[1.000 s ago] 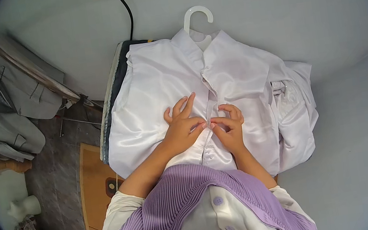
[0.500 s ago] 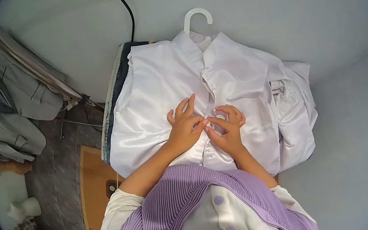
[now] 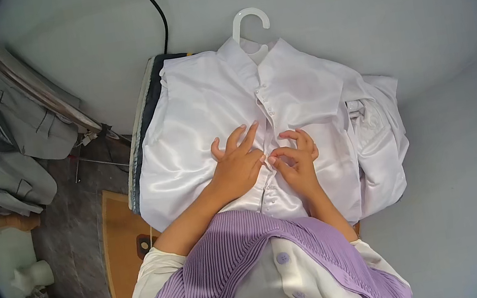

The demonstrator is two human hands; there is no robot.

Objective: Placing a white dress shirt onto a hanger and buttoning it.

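A white satin shirt (image 3: pixel 195 100) lies face up in front of me, collar away from me, on a white hanger (image 3: pixel 235 24) whose hook sticks out past the neck. Small round buttons run down its front opening. Midway along that opening, my left hand (image 3: pixel 238 167) pinches the left edge with thumb and forefinger, its other fingers fanned out. Just to the right, my right hand (image 3: pixel 295 162) pinches at the facing edge, other fingers curled up. The fingertips almost meet and cover the button between them. Above the hands the front edges lie slightly apart.
The shirt rests on a padded board with a dark edge (image 3: pixel 147 110). Bunched white fabric (image 3: pixel 370 130) lies at its right. A black cable (image 3: pixel 155 8) runs up the grey wall. Grey jackets (image 3: pixel 34 129) hang at left, above a white dress form (image 3: pixel 32 275). A brown wooden surface (image 3: pixel 123 238) is at lower left.
My hands stay at the same spot on the shirt front. The fingertips have drawn slightly apart, and the right thumb has risen toward its forefinger. The whole view has shifted a little.
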